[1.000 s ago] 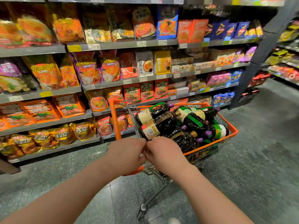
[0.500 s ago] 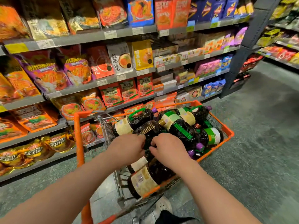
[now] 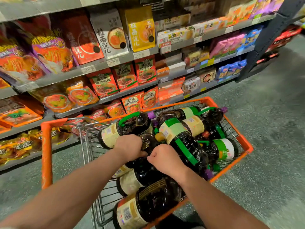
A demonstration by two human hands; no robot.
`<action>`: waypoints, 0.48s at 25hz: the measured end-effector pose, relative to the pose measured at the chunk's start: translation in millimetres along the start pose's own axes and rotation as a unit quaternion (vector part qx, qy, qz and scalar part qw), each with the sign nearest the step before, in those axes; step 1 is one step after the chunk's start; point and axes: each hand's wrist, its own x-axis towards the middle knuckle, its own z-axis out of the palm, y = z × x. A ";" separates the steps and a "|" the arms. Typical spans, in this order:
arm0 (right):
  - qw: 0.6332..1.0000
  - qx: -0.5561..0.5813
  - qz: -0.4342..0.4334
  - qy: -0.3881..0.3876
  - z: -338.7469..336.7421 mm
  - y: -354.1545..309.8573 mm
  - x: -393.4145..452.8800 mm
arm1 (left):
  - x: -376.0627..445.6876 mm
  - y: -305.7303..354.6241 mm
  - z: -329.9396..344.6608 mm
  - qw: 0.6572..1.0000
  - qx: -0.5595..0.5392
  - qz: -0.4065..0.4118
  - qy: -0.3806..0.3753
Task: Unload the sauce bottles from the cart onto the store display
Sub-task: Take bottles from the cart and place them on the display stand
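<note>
Orange cart (image 3: 244,142) | both hands' grip curled on dark sauce bottle (image 3: 148,142) | labels unreadable

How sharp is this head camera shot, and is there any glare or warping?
Head view: shelf packets at the left edge smear with motion blur; bottles in the cart stay fairly crisp, with small glints on the dark plastic; wide-angle lens bows the shelves.

Two bare forearms enter from bottom edge, no sleeves visible up to frame border. Left hand (image 3: 130,148) bare: no glove, ring or watch seen. Right hand (image 3: 165,160) bare too, wrist unadorned, knuckles showing. Dark shape at bottom centre, possibly clothing or shoe, too unclear to tell.
</note>
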 end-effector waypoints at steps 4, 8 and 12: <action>0.999 0.023 0.015 -0.037 17.3 2.0 10.8 | -3.9 3.1 0.9 0.999 0.045 -0.012 0.022; 0.997 0.065 0.042 -0.031 33.4 -9.3 13.0 | -13.7 8.6 -0.9 0.998 0.011 -0.040 0.039; 0.990 0.101 0.089 0.037 39.4 -20.9 11.6 | -25.6 1.6 -1.7 0.988 -0.088 -0.112 0.054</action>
